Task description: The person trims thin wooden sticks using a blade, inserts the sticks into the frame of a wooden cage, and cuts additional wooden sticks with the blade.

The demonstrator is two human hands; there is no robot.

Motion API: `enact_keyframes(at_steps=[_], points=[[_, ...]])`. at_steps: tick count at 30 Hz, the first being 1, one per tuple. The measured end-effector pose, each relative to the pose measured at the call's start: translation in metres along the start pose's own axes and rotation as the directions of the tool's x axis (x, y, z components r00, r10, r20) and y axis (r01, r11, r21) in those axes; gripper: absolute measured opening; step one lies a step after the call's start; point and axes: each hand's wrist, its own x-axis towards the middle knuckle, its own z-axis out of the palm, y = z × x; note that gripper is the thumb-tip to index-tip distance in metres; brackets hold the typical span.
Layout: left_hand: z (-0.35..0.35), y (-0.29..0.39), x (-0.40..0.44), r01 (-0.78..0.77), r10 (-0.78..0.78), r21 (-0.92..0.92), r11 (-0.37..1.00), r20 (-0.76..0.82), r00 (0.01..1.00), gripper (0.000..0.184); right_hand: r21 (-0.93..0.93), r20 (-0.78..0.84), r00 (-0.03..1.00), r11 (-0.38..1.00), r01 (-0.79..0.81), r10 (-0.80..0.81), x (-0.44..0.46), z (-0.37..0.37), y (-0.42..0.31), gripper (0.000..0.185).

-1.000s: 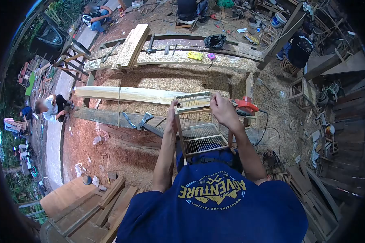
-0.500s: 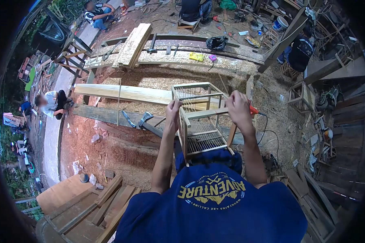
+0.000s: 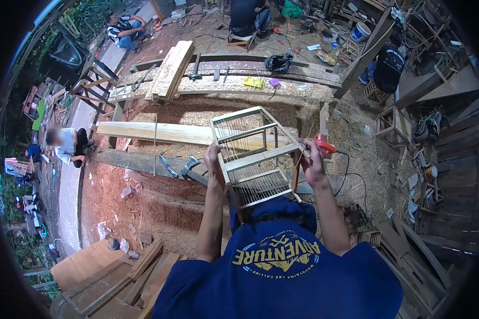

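Note:
A small wooden cage frame (image 3: 261, 159) with rows of thin bars, like a birdcage, is held tilted above my lap. My left hand (image 3: 213, 160) is closed round its left edge, thumb and fingers on the wooden rail. At the opposite end, my right hand (image 3: 313, 166) has its fingers closed on the right corner of the frame. Just beyond those fingers is a red corded power tool (image 3: 324, 144). An adze-like tool with a metal head (image 3: 190, 166) and a curved blue-grey tool (image 3: 168, 167) lie on the dark plank left of the cage.
Pale planks (image 3: 170, 69) rest on a bench strewn with shavings, near a yellow packet (image 3: 253, 82) and a black bag (image 3: 279, 63). A long light board (image 3: 159, 132) lies ahead. Several people sit around. Wood scraps (image 3: 138, 276) are stacked at lower left.
The cage frame has turned and tilted, showing more of its barred face. My left hand moved left and down. My right hand dropped from above the rail to the right corner.

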Motion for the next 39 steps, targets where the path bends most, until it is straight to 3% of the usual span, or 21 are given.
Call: enact_keyframes(at_steps=[1, 2, 4, 6, 9, 10, 13, 15, 16, 17, 19, 22, 25, 26, 29, 30, 33, 35, 37, 39], points=[[-0.005, -0.004, 0.004, 0.008, -0.008, 0.016, 1.0, 0.003, 1.0, 0.027, -0.022, 0.016, 0.996, 0.996, 0.087, -0.087, 0.003, -0.002, 0.011, 0.019], [-0.009, -0.014, 0.009, -0.131, 0.13, 0.011, 0.991, 0.067, 0.989, 0.03, -0.039, 0.032, 0.985, 0.984, 0.174, -0.172, 0.006, -0.004, 0.02, 0.018], [-0.016, -0.017, 0.007, -0.232, 0.221, 0.092, 0.968, 0.108, 0.969, 0.034, -0.295, 0.007, 0.943, 0.901, 0.319, -0.332, 0.006, 0.028, 0.005, 0.019], [-0.042, -0.04, 0.035, 0.095, -0.077, -0.106, 0.99, 0.162, 0.984, 0.033, -0.467, 0.065, 0.889, 0.774, 0.428, -0.453, 0.005, 0.054, -0.014, 0.02], [-0.043, -0.01, 0.037, -0.101, 0.108, 0.377, 0.921, 0.003, 0.994, 0.035, -0.603, 0.258, 0.73, 0.485, 0.633, -0.632, 0.0, 0.086, -0.033, 0.019], [-0.041, 0.002, 0.032, -0.171, 0.237, 0.52, 0.837, -0.063, 0.969, 0.036, -0.381, 0.078, 0.937, 0.858, 0.344, -0.341, -0.008, 0.098, -0.045, 0.023], [-0.007, 0.05, 0.007, -0.364, 0.393, 0.47, 0.804, 0.039, 0.919, 0.033, -0.31, 0.131, 0.927, 0.874, 0.374, -0.351, -0.013, 0.122, -0.05, 0.022], [0.034, 0.085, -0.019, -0.351, 0.322, 0.354, 0.867, 0.138, 0.936, 0.029, -0.328, 0.156, 0.915, 0.854, 0.404, -0.373, -0.017, 0.132, -0.053, 0.017], [0.054, 0.103, -0.035, -0.19, 0.144, 0.249, 0.95, 0.192, 0.971, 0.033, -0.364, 0.165, 0.907, 0.831, 0.421, -0.387, -0.018, 0.134, -0.052, 0.017], [0.066, 0.11, -0.044, -0.041, -0.025, 0.277, 0.96, 0.229, 0.973, 0.038, -0.4, 0.175, 0.899, 0.805, 0.438, -0.402, -0.019, 0.137, -0.05, 0.018], [0.079, 0.088, -0.038, -0.24, 0.1, 0.251, 0.938, 0.466, 0.879, 0.042, -0.43, 0.211, 0.872, 0.759, 0.488, -0.441, -0.021, 0.14, -0.047, 0.019], [0.091, 0.095, -0.037, 0.041, -0.078, 0.077, 0.996, 0.571, 0.817, 0.044, -0.507, 0.25, 0.895, 0.737, 0.447, -0.37, -0.033, 0.144, -0.064, 0.021], [0.108, 0.104, -0.045, -0.068, -0.052, 0.262, 0.963, 0.425, 0.904, 0.041, -0.597, 0.395, 0.873, 0.641, 0.482, -0.287, -0.032, 0.141, -0.068, 0.02], [0.113, 0.102, -0.05, 0.025, -0.097, 0.185, 0.983, 0.393, 0.914, 0.032, -0.684, 0.374, 0.875, 0.545, 0.484, -0.308, -0.037, 0.142, -0.071, 0.019], [0.11, 0.087, -0.049, -0.054, -0.012, 0.178, 0.982, 0.35, 0.937, 0.028, -0.589, 0.299, 0.85, 0.618, 0.522, -0.433, -0.03, 0.137, -0.059, 0.018], [0.106, 0.087, -0.05, -0.007, -0.048, 0.168, 0.986, 0.323, 0.945, 0.028, -0.603, 0.299, 0.76, 0.504, 0.619, -0.577, -0.029, 0.139, -0.061, 0.023], [0.087, 0.088, -0.052, 0.04, -0.057, 0.063, 0.997, 0.304, 0.951, 0.03, -0.333, 0.102, 0.701, 0.639, 0.693, -0.706, -0.024, 0.142, -0.082, 0.026], [0.07, 0.086, -0.047, 0.041, -0.051, 0.045, 0.998, 0.271, 0.961, 0.033, -0.282, 0.041, 0.742, 0.705, 0.651, -0.669, -0.032, 0.128, -0.105, 0.03], [0.058, 0.085, -0.045, 0.035, -0.032, -0.008, 0.999, 0.228, 0.973, 0.032, -0.5, 0.103, 0.769, 0.635, 0.589, -0.631, -0.026, 0.118, -0.11, 0.03], [0.047, 0.079, -0.044, 0.049, -0.015, -0.137, 0.989, 0.237, 0.971, 0.04, -0.755, 0.21, 0.83, 0.454, 0.473, -0.516, -0.016, 0.106, -0.099, 0.028]])
